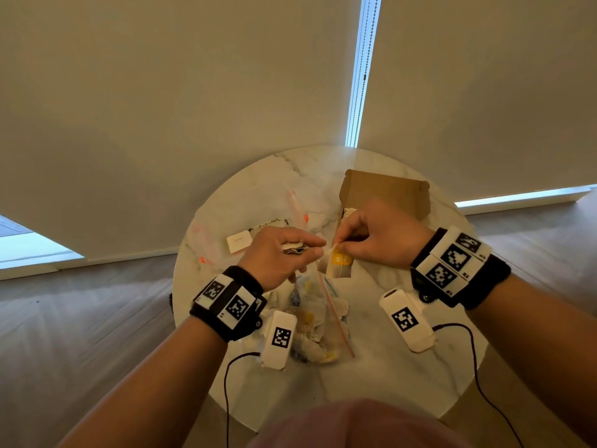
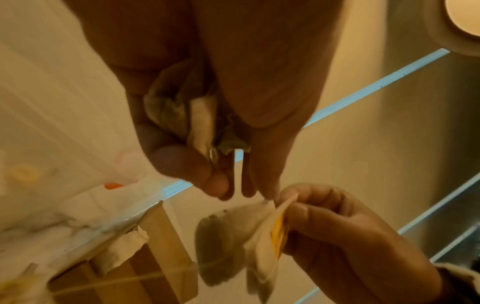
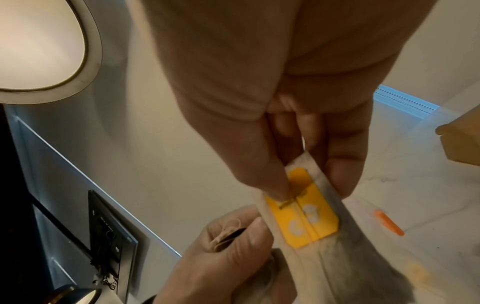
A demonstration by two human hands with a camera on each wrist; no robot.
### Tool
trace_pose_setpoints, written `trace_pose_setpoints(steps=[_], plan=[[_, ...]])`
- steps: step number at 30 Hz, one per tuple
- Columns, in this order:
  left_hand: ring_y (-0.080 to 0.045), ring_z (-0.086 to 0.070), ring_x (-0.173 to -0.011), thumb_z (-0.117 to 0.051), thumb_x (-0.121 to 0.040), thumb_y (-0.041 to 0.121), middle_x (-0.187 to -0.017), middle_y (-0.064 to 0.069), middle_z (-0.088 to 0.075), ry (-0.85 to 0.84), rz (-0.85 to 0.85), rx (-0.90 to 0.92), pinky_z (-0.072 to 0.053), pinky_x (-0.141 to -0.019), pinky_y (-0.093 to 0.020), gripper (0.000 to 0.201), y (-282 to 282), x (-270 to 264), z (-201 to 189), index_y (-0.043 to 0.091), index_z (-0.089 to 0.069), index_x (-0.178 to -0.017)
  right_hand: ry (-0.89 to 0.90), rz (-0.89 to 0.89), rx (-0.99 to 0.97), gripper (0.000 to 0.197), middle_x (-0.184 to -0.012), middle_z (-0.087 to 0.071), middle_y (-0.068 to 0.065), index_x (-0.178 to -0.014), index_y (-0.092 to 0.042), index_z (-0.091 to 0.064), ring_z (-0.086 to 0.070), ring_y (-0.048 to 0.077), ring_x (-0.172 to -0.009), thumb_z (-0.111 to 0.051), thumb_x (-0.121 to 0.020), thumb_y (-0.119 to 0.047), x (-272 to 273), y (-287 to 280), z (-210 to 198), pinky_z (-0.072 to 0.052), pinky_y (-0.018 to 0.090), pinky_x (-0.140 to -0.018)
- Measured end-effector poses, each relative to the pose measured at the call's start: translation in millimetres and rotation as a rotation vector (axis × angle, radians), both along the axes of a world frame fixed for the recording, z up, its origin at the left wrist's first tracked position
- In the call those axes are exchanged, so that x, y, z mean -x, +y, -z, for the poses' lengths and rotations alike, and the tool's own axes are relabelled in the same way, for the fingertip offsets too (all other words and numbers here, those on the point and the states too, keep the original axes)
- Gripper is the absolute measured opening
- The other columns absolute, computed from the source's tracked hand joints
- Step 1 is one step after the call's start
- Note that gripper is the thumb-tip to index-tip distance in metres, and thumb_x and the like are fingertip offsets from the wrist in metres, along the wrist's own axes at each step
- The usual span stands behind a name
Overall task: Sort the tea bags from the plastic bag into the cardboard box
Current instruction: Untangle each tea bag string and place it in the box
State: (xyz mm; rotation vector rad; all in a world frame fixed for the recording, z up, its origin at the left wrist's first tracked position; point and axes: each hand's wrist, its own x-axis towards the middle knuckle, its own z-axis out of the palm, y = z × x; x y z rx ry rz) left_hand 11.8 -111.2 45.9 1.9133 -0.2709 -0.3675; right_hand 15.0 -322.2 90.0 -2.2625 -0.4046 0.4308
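Note:
My right hand (image 1: pixel 342 245) pinches the top of a tea bag (image 1: pixel 337 263) with a yellow tag (image 3: pixel 302 214) between thumb and fingers; the bag (image 2: pixel 233 242) hangs above the table. My left hand (image 1: pixel 310 248) grips a crumpled bunch of tea bags (image 2: pixel 187 115) in its curled fingers, and its fingertips meet the hanging bag's top edge. The clear plastic bag (image 1: pixel 318 321) with several tea bags lies under my wrists. The open cardboard box (image 1: pixel 387 192) stands behind my right hand, with a tea bag (image 2: pixel 119 253) inside.
A round marble table (image 1: pixel 387 376) carries everything. Empty clear zip bags with orange marks (image 1: pixel 297 205) and a small white card (image 1: pixel 239 241) lie left of the box. Cables (image 1: pixel 478 383) trail from the wrist units. Blinds hang behind the table.

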Motion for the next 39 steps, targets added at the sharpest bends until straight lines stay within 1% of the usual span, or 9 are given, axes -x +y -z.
trace_pose_setpoints(steps=[6, 10, 14, 16, 19, 23, 29, 33, 39], plan=[[-0.015, -0.060, -0.054, -0.073, -0.087, 0.012, -0.076, -0.016, -0.070, 0.004, 0.085, 0.006, -0.048, -0.044, -0.027, 0.005, -7.2, 0.3, -0.4, 0.012, -0.077, -0.090, -0.009, -0.009, -0.010, 0.008, -0.080, -0.070, -0.011, -0.088, -0.018, -0.077, -0.064, -0.002, -0.076, -0.073, -0.083, -0.014, -0.9, -0.6, 1.6, -0.050, 0.009, -0.068], [-0.013, -0.058, -0.050, -0.070, -0.089, 0.009, -0.063, -0.001, -0.069, 0.012, 0.042, 0.006, -0.048, -0.043, -0.028, 0.007, -4.0, 1.5, 2.5, 0.004, -0.076, -0.090, -0.016, 0.005, -0.036, 0.009, -0.083, -0.071, -0.008, -0.086, -0.019, -0.076, -0.066, 0.003, -0.077, -0.072, -0.083, -0.011, -1.9, -8.0, 5.5, -0.052, 0.014, -0.071], [-0.013, -0.057, -0.049, -0.070, -0.089, 0.007, -0.060, 0.004, -0.063, -0.008, 0.019, -0.005, -0.050, -0.044, -0.032, 0.005, 6.6, 1.9, 3.7, 0.008, -0.075, -0.089, -0.045, 0.074, -0.008, 0.006, -0.084, -0.071, -0.009, -0.084, -0.019, -0.075, -0.066, 0.007, -0.081, -0.073, -0.083, -0.014, -8.7, -30.0, 5.4, -0.053, 0.021, -0.074], [-0.013, -0.058, -0.051, -0.071, -0.088, 0.008, -0.066, 0.003, -0.066, -0.033, 0.033, -0.004, -0.050, -0.045, -0.033, 0.007, 9.0, 3.7, 2.6, 0.013, -0.076, -0.087, -0.079, 0.120, 0.030, 0.008, -0.084, -0.069, -0.010, -0.083, -0.023, -0.074, -0.064, 0.010, -0.081, -0.072, -0.084, -0.015, -14.7, -38.2, 5.9, -0.052, 0.025, -0.072], [-0.015, -0.060, -0.055, -0.072, -0.087, 0.012, -0.091, 0.000, -0.073, -0.079, 0.051, 0.006, -0.051, -0.045, -0.033, 0.006, 5.5, 5.4, 1.1, 0.013, -0.077, -0.090, -0.113, 0.128, 0.043, 0.014, -0.084, -0.067, -0.011, -0.082, -0.029, -0.072, -0.063, 0.005, -0.078, -0.073, -0.084, -0.015, -20.2, -33.2, 6.5, -0.048, 0.020, -0.069], [-0.012, -0.060, -0.055, -0.073, -0.086, 0.010, -0.111, 0.004, -0.070, -0.119, 0.071, 0.038, -0.048, -0.043, -0.028, 0.008, -4.8, 6.8, -0.4, 0.014, -0.078, -0.091, -0.081, 0.070, -0.129, 0.008, -0.080, -0.071, -0.004, -0.085, -0.019, -0.075, -0.066, 0.004, -0.072, -0.076, -0.081, -0.013, -16.9, -7.2, 9.0, -0.052, 0.017, -0.067], [-0.015, -0.059, -0.052, -0.072, -0.086, 0.006, -0.069, -0.002, -0.067, -0.062, -0.039, 0.124, -0.048, -0.041, -0.028, 0.006, -9.7, 7.2, -1.0, 0.011, -0.076, -0.087, -0.075, 0.146, -0.370, 0.006, -0.074, -0.068, 0.007, -0.085, -0.004, -0.069, -0.062, 0.008, -0.061, -0.073, -0.083, -0.008, -11.8, 11.7, 18.5, -0.053, 0.023, -0.060], [-0.016, -0.058, -0.053, -0.071, -0.088, 0.006, -0.069, -0.007, -0.068, -0.045, -0.190, 0.192, -0.048, -0.043, -0.027, 0.008, -8.1, 4.7, -3.4, 0.009, -0.077, -0.092, -0.110, 0.232, -0.461, 0.018, -0.078, -0.071, 0.009, -0.086, -0.005, -0.071, -0.067, 0.026, -0.070, -0.074, -0.083, -0.022, -6.0, 5.3, 30.3, -0.057, 0.036, -0.064], [-0.017, -0.058, -0.054, -0.073, -0.086, 0.010, -0.073, -0.003, -0.069, -0.022, -0.171, 0.184, -0.047, -0.043, -0.027, 0.008, -6.9, 6.4, -7.6, 0.009, -0.078, -0.093, -0.096, 0.203, -0.422, 0.004, -0.078, -0.071, 0.009, -0.081, -0.008, -0.071, -0.067, 0.023, -0.072, -0.074, -0.082, -0.009, 1.1, 2.7, 43.4, -0.057, 0.039, -0.069]])
